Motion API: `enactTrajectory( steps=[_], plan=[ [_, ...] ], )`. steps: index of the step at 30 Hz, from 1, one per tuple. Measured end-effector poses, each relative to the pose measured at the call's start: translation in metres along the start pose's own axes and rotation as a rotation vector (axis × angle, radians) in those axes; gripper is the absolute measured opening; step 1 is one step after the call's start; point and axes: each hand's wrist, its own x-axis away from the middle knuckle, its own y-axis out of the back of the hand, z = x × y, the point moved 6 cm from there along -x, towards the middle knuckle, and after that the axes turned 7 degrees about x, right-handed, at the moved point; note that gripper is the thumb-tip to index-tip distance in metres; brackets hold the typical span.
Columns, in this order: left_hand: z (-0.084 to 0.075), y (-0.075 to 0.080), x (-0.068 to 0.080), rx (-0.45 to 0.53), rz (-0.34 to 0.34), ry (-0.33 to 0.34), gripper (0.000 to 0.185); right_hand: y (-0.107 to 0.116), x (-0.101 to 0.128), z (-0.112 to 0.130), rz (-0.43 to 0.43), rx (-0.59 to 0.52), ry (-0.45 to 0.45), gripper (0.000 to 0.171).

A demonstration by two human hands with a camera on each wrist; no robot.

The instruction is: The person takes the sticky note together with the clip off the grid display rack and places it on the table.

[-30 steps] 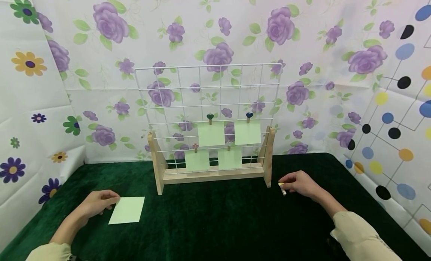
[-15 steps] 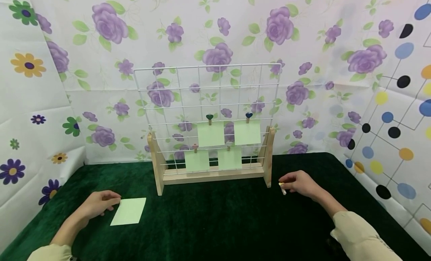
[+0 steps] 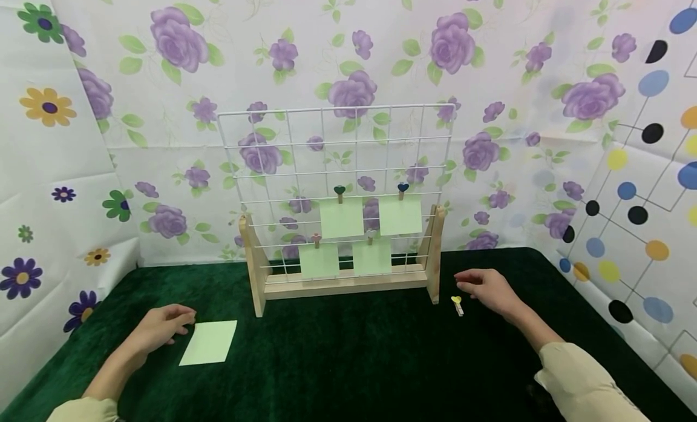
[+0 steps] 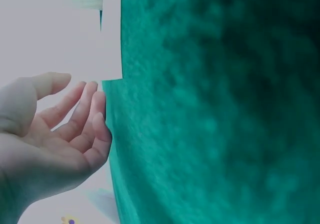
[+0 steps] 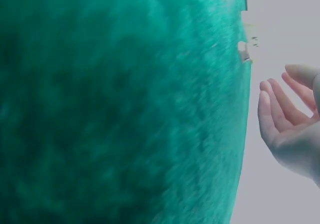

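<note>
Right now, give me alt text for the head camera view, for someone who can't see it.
Two hands rest on a green cloth: the left hand beside a loose green note, the right hand open just beside a yellow-heart clip. Behind stands a wire grid rack holding four clipped notes.

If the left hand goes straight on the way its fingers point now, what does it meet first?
Most likely the loose green paper sheet: the left hand lies just beside it on the green cloth, fingers toward its near edge.

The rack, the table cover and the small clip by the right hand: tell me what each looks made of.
Rack: pale bare wood posts and base, visible grain tone; thin white-coated wire grid. Table cover: dark green velvety fabric, fuzzy nap in the wrist views. Clip: probably a wooden peg with a yellow heart top; too small to be sure.
</note>
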Motion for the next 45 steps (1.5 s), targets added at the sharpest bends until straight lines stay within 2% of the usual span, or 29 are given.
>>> enactTrajectory(
  steps=[7,17,22,29,38,45],
  plan=[
    [-0.027,-0.004,0.01,0.006,-0.086,-0.096,0.048,0.007,-0.001,0.017,-0.034,-0.049,-0.005,0.036],
    [-0.079,-0.029,0.026,0.058,-0.146,-0.275,0.042,0.02,0.003,0.057,-0.046,-0.15,0.035,0.039],
    [-0.1,-0.042,0.032,0.106,-0.128,-0.297,0.04,0.032,0.006,0.081,-0.049,-0.198,0.098,0.042],
    [-0.128,-0.055,0.034,0.161,-0.103,-0.321,0.041,0.043,0.007,0.11,-0.073,-0.179,0.145,0.045],
    [-0.166,-0.064,0.035,0.216,-0.089,-0.413,0.041,0.032,-0.002,0.141,-0.068,-0.219,0.191,0.042],
    [-0.193,-0.08,0.023,0.272,-0.077,-0.453,0.041,0.025,-0.011,0.159,-0.06,-0.223,0.223,0.04]
  ],
)
